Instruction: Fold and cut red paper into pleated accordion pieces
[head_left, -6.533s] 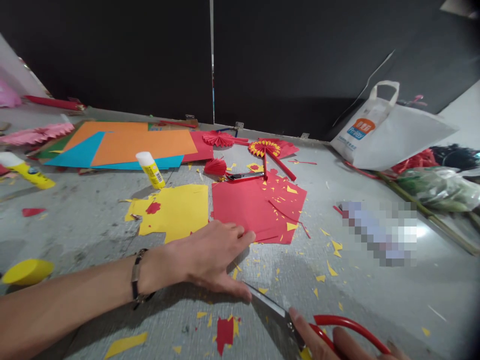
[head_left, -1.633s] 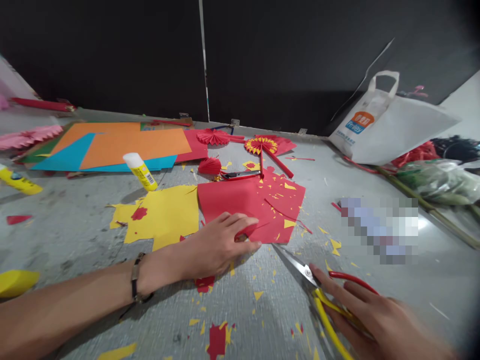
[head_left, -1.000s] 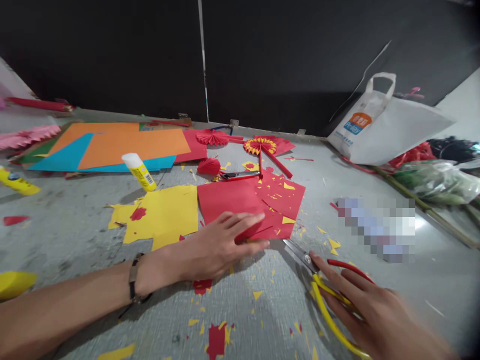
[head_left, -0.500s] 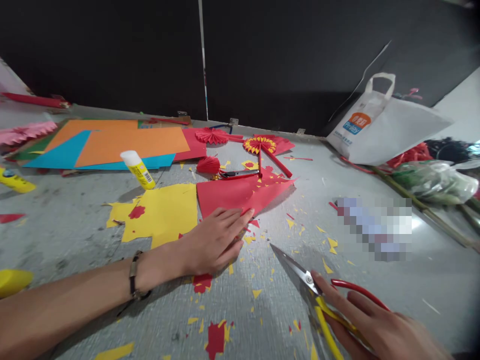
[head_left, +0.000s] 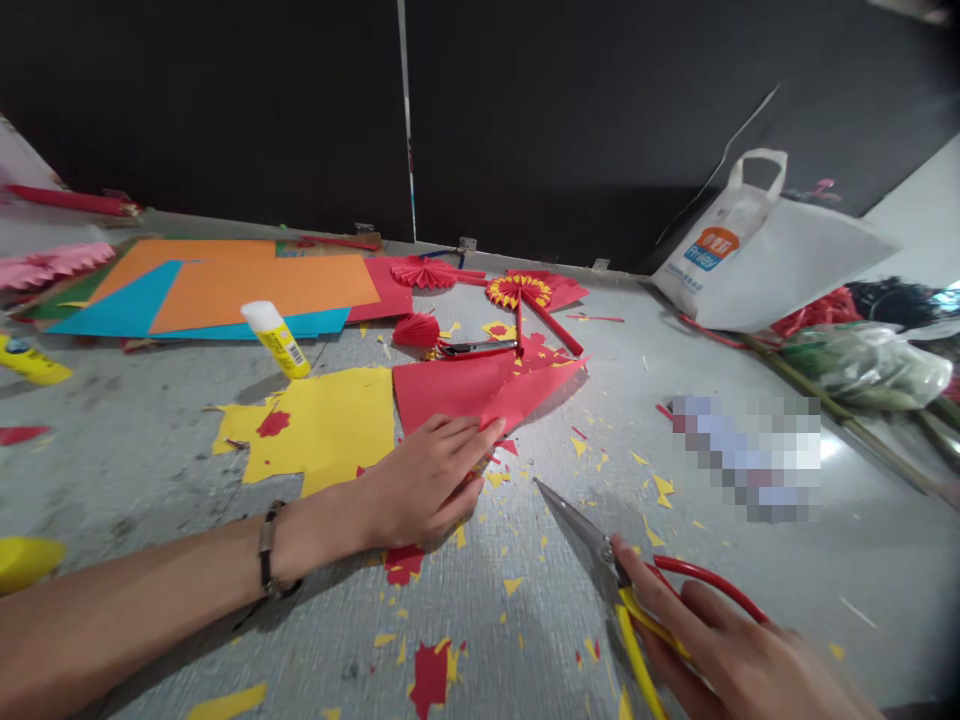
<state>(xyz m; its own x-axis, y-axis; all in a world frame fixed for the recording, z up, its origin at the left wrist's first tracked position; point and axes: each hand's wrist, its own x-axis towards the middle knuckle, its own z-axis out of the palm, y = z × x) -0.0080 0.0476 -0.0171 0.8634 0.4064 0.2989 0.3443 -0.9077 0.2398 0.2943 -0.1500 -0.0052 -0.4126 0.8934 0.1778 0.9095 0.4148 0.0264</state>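
- L hand [head_left: 427,482]: fingers loosely spread, pressing folded red paper [head_left: 461,388]!
- R hand [head_left: 709,630] wrapped rnd scissors [head_left: 579,525] by handles, tips nr red paper.
- Glue stick [head_left: 276,340] nr yellow paper [head_left: 337,415].

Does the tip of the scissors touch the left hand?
Apart. In the head view, the scissors are in the right hand, and grey surface shows between their tip and the left hand.

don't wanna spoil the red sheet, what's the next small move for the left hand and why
Perhaps lift the red sheet slightly with the left hand, toward the scissors in the right hand. The left hand's fingers are already at the sheet's near edge, its right part looks raised, and the scissors point towards it without touching.
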